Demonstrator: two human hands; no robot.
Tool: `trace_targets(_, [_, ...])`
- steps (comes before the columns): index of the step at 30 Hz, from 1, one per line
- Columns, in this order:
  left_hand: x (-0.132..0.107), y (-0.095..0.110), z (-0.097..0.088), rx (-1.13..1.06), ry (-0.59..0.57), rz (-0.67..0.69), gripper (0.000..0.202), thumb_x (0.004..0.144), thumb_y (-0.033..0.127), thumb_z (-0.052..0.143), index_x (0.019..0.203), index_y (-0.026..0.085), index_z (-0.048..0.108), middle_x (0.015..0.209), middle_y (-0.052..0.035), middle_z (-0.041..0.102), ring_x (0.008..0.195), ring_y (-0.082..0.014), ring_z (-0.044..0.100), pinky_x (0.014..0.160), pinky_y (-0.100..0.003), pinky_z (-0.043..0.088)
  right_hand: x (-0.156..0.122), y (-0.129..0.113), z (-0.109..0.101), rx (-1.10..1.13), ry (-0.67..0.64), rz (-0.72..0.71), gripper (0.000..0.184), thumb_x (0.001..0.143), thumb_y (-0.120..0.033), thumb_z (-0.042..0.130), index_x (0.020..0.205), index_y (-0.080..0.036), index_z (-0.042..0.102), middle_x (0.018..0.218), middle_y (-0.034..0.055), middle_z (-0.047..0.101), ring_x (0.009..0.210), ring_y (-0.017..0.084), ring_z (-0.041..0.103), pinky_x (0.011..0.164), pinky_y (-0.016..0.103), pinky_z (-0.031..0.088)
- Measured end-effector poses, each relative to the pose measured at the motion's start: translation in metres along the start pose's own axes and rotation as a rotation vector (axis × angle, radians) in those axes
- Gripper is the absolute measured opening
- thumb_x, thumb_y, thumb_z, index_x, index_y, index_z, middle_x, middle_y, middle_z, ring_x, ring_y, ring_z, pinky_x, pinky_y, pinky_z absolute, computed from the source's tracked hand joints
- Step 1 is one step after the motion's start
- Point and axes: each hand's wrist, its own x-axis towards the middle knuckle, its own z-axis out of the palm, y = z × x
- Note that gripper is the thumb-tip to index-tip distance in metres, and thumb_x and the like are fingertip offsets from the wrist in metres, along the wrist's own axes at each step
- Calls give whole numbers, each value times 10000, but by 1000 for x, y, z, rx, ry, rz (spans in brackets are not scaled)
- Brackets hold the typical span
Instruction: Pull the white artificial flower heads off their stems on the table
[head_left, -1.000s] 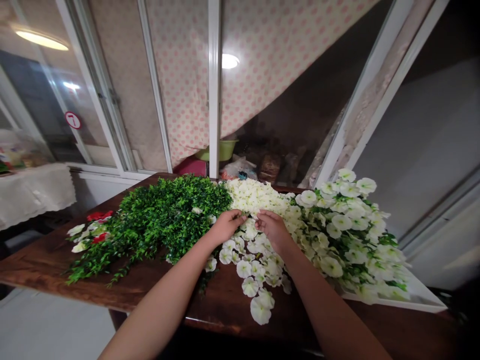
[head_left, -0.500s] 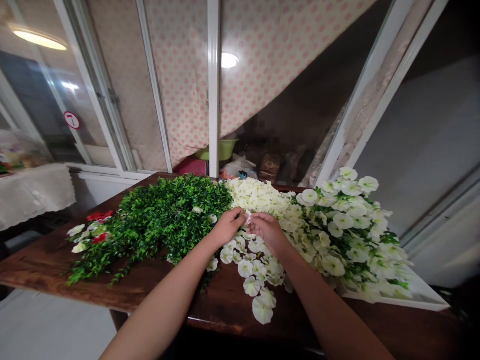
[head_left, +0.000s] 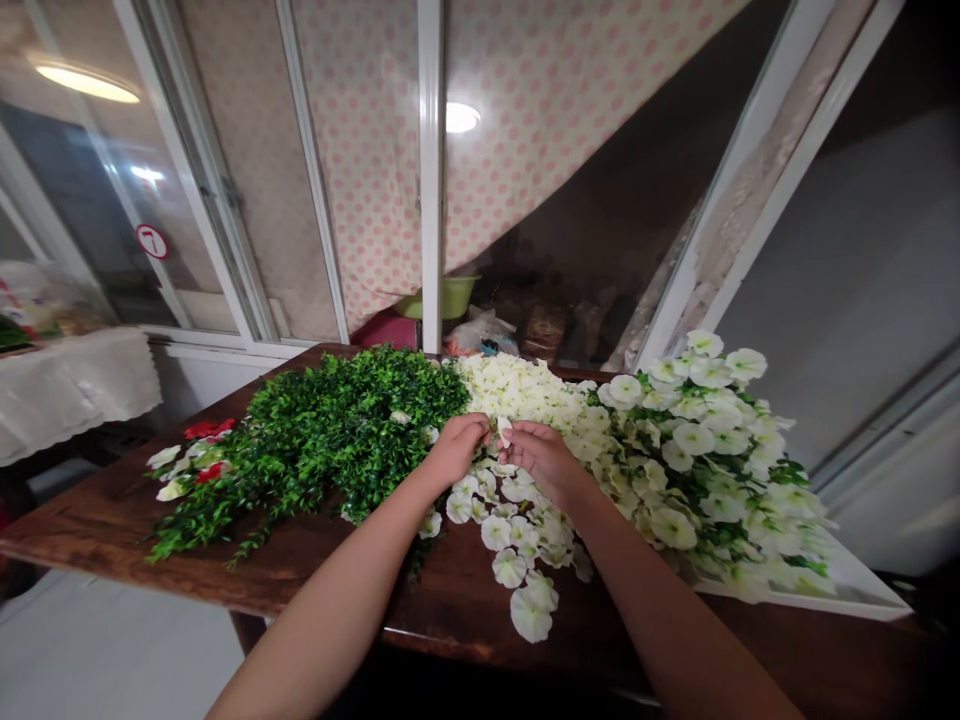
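My right hand (head_left: 546,458) pinches a small white artificial flower (head_left: 504,431) between its thumb and fingers. Close beside it, my left hand (head_left: 457,448) is closed, fingertips pressed together; what sits in them is too small to make out. Both hands are above the white blossoms, near the middle of the table. Behind them lies a heap of loose white blossoms (head_left: 517,385), and more white blossoms (head_left: 510,567) spread below toward the table's front edge. Left of my left hand is a large mound of green artificial foliage (head_left: 337,430).
On the right, white flowers with green stems (head_left: 705,440) stand in a white tray (head_left: 870,595). Red and white flowers (head_left: 202,460) lie at the left end of the dark wooden table (head_left: 97,530). Windows with a dotted curtain (head_left: 525,110) rise behind it.
My hands have drawn slightly apart, and the white flower now shows more plainly at my right fingertips. The whole view has shifted a little.
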Motion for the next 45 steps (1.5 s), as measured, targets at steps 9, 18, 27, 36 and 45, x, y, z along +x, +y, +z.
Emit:
trace_targets(9, [-2, 7, 9, -331, -86, -149, 230, 765, 275, 455, 562, 167, 458, 526, 20, 421, 487, -96, 332, 475, -239, 242, -1, 0, 9, 91, -22, -80, 139, 743, -302, 720, 687, -200, 645, 668, 17, 606, 615, 154, 535, 620, 311, 429])
trace_targets(18, [-2, 7, 11, -462, -120, -143, 257, 768, 286, 496, 552, 163, 427, 518, 27, 407, 459, -77, 341, 478, -234, 229, -3, 4, 14, 138, 14, -138, 136, 734, -282, 712, 672, -201, 623, 629, -9, 587, 582, 133, 495, 607, 295, 400])
trace_targets(27, [-3, 8, 12, -464, -162, -165, 269, 803, 338, 515, 613, 156, 458, 558, 20, 439, 494, -84, 354, 491, -239, 234, -1, 2, 15, 90, 84, -136, 177, 694, -308, 729, 643, -204, 595, 592, -17, 554, 572, 137, 479, 585, 298, 404])
trace_targets(36, [-2, 8, 3, -477, -275, -249, 244, 783, 361, 553, 688, 138, 527, 607, 7, 482, 501, -75, 340, 493, -235, 238, -2, -1, 8, 4, 14, -63, 187, 692, -317, 717, 611, -202, 594, 583, -6, 566, 551, 142, 504, 584, 308, 425])
trace_targets(45, [-2, 8, -2, -515, -336, -296, 228, 766, 338, 585, 691, 131, 524, 607, 10, 457, 505, -76, 355, 477, -232, 224, -1, 1, 6, 19, -40, -42, 177, 713, -326, 715, 651, -186, 625, 594, -11, 572, 538, 125, 504, 571, 289, 396])
